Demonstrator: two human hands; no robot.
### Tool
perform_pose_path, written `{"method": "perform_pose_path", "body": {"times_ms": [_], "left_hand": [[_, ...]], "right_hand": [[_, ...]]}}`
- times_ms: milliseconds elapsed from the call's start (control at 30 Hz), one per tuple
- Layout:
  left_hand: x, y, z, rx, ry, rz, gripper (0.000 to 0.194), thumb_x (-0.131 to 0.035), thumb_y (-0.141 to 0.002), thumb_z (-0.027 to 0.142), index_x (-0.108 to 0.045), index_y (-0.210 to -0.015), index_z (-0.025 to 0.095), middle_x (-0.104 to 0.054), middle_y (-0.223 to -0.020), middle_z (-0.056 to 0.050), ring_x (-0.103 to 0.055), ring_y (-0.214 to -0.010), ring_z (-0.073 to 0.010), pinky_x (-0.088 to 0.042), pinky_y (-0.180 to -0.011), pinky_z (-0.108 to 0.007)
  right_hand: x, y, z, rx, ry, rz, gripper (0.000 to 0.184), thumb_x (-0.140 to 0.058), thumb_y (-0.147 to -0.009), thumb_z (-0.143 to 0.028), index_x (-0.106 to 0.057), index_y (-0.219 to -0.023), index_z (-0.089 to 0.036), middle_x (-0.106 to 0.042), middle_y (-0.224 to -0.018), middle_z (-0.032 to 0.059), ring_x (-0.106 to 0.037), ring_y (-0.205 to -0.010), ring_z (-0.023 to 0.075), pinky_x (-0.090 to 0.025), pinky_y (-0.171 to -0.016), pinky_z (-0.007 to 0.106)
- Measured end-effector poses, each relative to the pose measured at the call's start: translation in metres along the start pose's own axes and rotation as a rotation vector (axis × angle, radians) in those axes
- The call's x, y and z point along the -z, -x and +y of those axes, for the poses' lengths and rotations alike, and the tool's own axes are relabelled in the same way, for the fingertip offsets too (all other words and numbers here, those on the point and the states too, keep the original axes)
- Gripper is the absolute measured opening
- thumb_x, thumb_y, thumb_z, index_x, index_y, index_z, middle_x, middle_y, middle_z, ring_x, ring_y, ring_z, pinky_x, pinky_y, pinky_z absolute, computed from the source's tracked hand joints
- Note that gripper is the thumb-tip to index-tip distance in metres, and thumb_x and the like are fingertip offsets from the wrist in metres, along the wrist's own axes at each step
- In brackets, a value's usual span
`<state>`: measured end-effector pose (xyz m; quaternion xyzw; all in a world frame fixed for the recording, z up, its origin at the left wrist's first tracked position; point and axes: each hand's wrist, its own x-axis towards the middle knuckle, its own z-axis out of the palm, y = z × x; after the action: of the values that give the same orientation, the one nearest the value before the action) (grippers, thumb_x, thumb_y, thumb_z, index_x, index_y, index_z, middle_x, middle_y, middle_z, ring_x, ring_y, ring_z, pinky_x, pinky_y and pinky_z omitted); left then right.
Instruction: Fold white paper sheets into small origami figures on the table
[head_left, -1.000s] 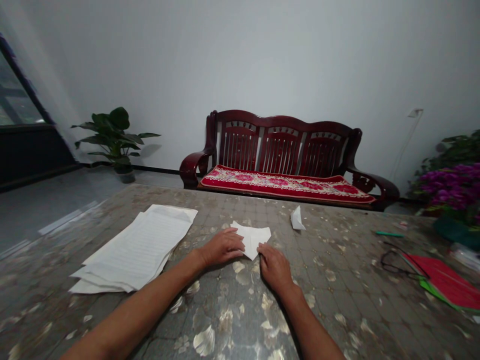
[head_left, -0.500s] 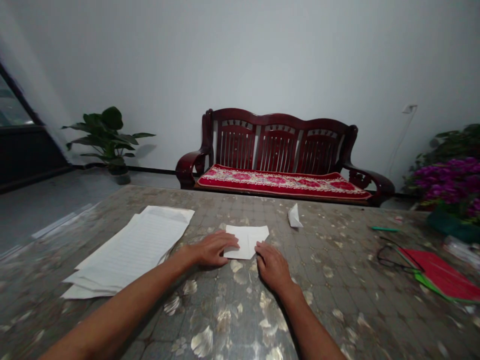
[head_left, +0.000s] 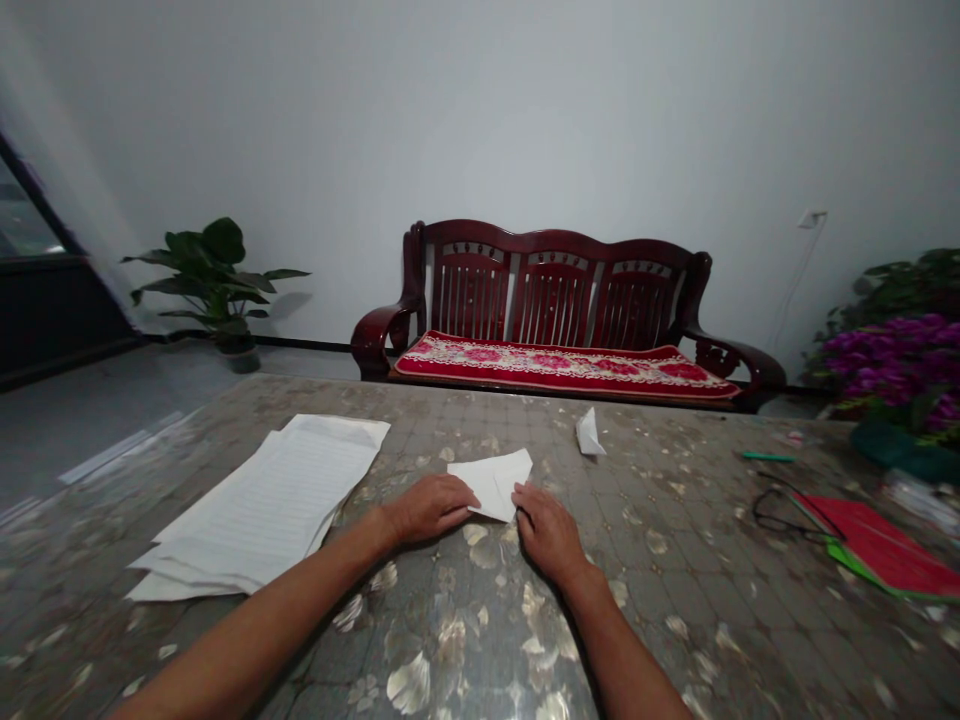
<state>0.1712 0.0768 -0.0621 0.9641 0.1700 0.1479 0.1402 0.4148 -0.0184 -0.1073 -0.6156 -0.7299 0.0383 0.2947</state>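
Note:
A folded sheet of white paper [head_left: 496, 478] lies at the middle of the table, slightly turned, its right corners cut off by slanting folds. My left hand [head_left: 433, 508] grips its lower left edge, fingers together and thumb close to them. At the lower right edge, my right hand [head_left: 550, 530] pinches the paper with bent fingertips. The parts of the paper beneath the fingers are hidden. Beyond my right hand stands a small folded white paper piece [head_left: 589, 433].
A stack of lined paper [head_left: 262, 510] lies to the left on the patterned table [head_left: 667, 630]. To the right are a green pen [head_left: 767, 457], black glasses [head_left: 787, 520], red paper [head_left: 885, 545] and purple flowers [head_left: 892, 360]. A wooden bench [head_left: 555, 285] stands behind.
The folded paper has turned a little counterclockwise, its right side now farther from me. My left hand has shifted slightly toward the paper's lower edge; my right hand has barely moved.

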Motion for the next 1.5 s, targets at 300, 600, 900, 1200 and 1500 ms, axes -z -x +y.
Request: {"method": "perform_pose_path", "body": {"times_ms": [300,600,900,1200,1500], "left_hand": [[-0.019,-0.019,0.015,0.328,0.046,0.069,0.035,-0.041,-0.096,0.036,-0.064,-0.076,0.018,-0.067,-0.077,-0.002,-0.060,-0.074,-0.0153,-0.041,-0.068,-0.024],[-0.026,-0.036,0.012,0.540,0.058,0.025,0.032,-0.043,-0.093,0.037,-0.063,-0.078,0.017,-0.069,-0.078,-0.003,-0.060,-0.073,-0.0166,-0.037,-0.064,-0.024],[-0.028,-0.047,0.025,0.697,-0.054,0.017,0.025,-0.048,-0.092,0.036,-0.067,-0.090,0.020,-0.073,-0.094,-0.006,-0.066,-0.088,-0.0221,-0.043,-0.072,-0.028],[-0.034,-0.050,0.030,0.778,-0.046,0.090,0.019,-0.051,-0.090,0.033,-0.065,-0.093,0.020,-0.071,-0.102,-0.006,-0.065,-0.095,-0.0220,-0.043,-0.077,-0.029],[-0.042,-0.051,0.033,0.832,-0.073,0.180,0.019,-0.051,-0.093,0.033,-0.064,-0.094,0.020,-0.069,-0.099,-0.004,-0.064,-0.093,-0.0194,-0.043,-0.076,-0.027]], "right_hand": [[0.018,0.000,-0.015,0.051,0.032,-0.008,0.030,-0.052,-0.078,-0.008,-0.073,-0.094,-0.022,-0.066,-0.103,0.0069,-0.054,-0.104,0.0212,-0.043,-0.093,0.034],[0.020,0.001,-0.023,-0.007,0.054,0.001,0.015,-0.058,-0.087,-0.023,-0.073,-0.085,-0.023,-0.060,-0.087,0.0038,-0.051,-0.089,0.0191,-0.039,-0.081,0.029],[0.007,0.001,-0.017,-0.046,0.061,0.051,0.015,-0.058,-0.088,-0.019,-0.073,-0.085,-0.023,-0.060,-0.084,0.0035,-0.051,-0.088,0.0188,-0.039,-0.080,0.027],[0.009,0.003,-0.021,0.003,0.130,0.049,0.016,-0.056,-0.090,-0.017,-0.070,-0.084,-0.021,-0.059,-0.085,0.0044,-0.049,-0.088,0.0198,-0.038,-0.080,0.029],[0.011,0.005,-0.026,0.065,0.242,0.016,0.012,-0.058,-0.090,-0.022,-0.066,-0.081,-0.021,-0.059,-0.087,0.0043,-0.048,-0.086,0.0199,-0.036,-0.077,0.030]]}}
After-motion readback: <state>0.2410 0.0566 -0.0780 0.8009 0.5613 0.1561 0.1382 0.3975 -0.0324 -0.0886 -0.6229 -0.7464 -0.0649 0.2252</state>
